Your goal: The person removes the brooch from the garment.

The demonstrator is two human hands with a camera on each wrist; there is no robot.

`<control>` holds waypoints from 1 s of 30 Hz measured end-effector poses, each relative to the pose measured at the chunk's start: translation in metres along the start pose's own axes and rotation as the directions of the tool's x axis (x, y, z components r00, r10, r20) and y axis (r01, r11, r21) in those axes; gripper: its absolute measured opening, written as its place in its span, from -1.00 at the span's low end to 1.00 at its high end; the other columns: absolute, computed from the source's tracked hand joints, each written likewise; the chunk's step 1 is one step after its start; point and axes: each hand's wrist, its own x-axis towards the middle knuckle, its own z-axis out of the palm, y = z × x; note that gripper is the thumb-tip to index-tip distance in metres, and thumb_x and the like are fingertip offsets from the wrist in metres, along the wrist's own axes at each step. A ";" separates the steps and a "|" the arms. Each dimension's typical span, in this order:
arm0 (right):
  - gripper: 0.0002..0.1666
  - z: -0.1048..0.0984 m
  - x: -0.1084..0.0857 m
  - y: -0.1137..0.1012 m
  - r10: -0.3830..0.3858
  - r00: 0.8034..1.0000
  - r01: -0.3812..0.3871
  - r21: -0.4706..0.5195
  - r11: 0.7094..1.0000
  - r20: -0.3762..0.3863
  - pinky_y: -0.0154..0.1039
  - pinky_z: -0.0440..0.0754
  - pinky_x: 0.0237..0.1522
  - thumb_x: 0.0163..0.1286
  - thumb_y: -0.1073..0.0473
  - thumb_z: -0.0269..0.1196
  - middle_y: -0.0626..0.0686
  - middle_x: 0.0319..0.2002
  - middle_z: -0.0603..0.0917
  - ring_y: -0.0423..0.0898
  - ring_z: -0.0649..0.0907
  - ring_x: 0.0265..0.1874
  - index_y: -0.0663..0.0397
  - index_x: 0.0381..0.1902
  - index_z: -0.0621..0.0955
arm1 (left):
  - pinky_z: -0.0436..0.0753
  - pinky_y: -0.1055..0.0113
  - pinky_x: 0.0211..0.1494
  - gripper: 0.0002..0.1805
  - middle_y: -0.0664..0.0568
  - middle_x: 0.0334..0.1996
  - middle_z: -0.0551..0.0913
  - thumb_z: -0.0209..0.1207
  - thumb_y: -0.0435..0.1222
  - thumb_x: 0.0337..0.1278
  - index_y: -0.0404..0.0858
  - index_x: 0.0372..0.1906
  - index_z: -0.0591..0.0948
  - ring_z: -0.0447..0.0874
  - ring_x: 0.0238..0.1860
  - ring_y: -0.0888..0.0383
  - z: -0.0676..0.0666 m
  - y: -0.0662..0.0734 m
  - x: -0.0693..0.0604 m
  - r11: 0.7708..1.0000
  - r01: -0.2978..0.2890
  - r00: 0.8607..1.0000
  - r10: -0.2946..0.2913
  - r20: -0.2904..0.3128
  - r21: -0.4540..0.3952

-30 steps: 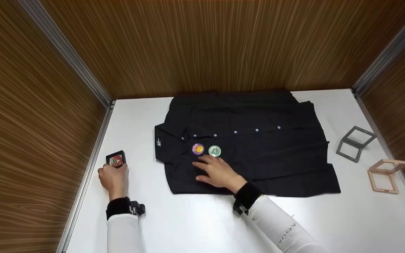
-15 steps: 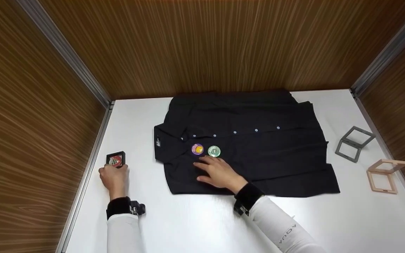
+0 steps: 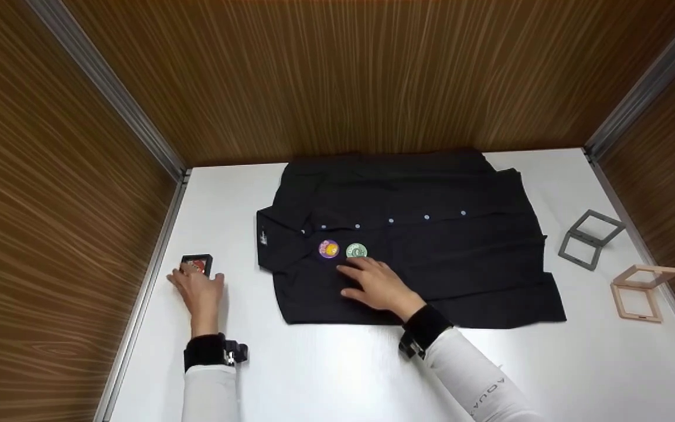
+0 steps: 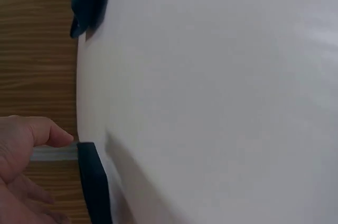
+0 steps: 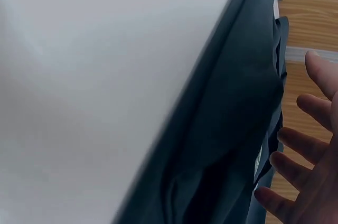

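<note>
A black button-up shirt [image 3: 460, 258] lies spread on the white table, its collar to the left. On its chest are a purple round badge [image 3: 329, 249] and a green round badge [image 3: 357, 250]. My right hand [image 3: 379, 287], fingers spread, is over the shirt just below the green badge, partly covering it. Over at the left, my left hand [image 3: 198, 291] is at a small black square case [image 3: 207, 262] with a red item inside, its fingers loosely spread over the near part. In the left wrist view, the thumb [image 4: 52, 132] is beside the case's dark edge [image 4: 95, 184].
To the right of the shirt stand a grey hinged frame [image 3: 592, 240] and a beige hinged frame [image 3: 642, 293], both unfolded. Wood-grain panels [image 3: 337, 82] wall in the white table [image 3: 314, 375] at the back and sides.
The left hand's fingers have loosened and spread at the black case, and the hand and case have shifted slightly right. The right hand has moved a little to the right over the shirt.
</note>
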 end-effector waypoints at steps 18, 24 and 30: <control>-0.32 0.000 -0.008 0.018 0.083 0.997 -0.083 0.027 0.996 0.000 0.18 0.35 0.26 0.40 -0.22 0.20 0.16 0.35 0.39 0.15 0.35 0.34 -0.12 0.39 0.44 | 0.26 -0.09 0.40 -0.28 -0.45 0.35 0.22 0.33 -0.19 0.17 -0.43 0.35 0.36 0.20 0.37 -0.32 0.055 0.090 -0.076 0.887 -0.459 0.839 0.415 0.350 0.048; -0.32 -0.002 -0.009 0.021 0.111 0.994 -0.110 0.033 0.993 -0.003 0.19 0.33 0.27 0.40 -0.21 0.19 0.17 0.34 0.40 0.15 0.35 0.34 -0.12 0.39 0.44 | 0.33 -0.04 0.37 -0.33 -0.40 0.31 0.31 0.35 -0.20 0.16 -0.43 0.30 0.43 0.28 0.34 -0.27 0.073 0.099 -0.089 0.824 -0.560 0.788 0.494 0.368 0.091; -0.29 -0.003 -0.010 0.025 0.156 0.988 -0.156 0.005 0.988 0.002 0.18 0.32 0.28 0.39 -0.21 0.21 0.16 0.34 0.41 0.13 0.35 0.34 -0.10 0.41 0.42 | 0.30 -0.07 0.38 -0.26 -0.42 0.34 0.28 0.35 -0.12 0.14 -0.42 0.34 0.40 0.24 0.36 -0.32 0.083 0.099 -0.095 0.780 -0.605 0.760 0.508 0.406 0.157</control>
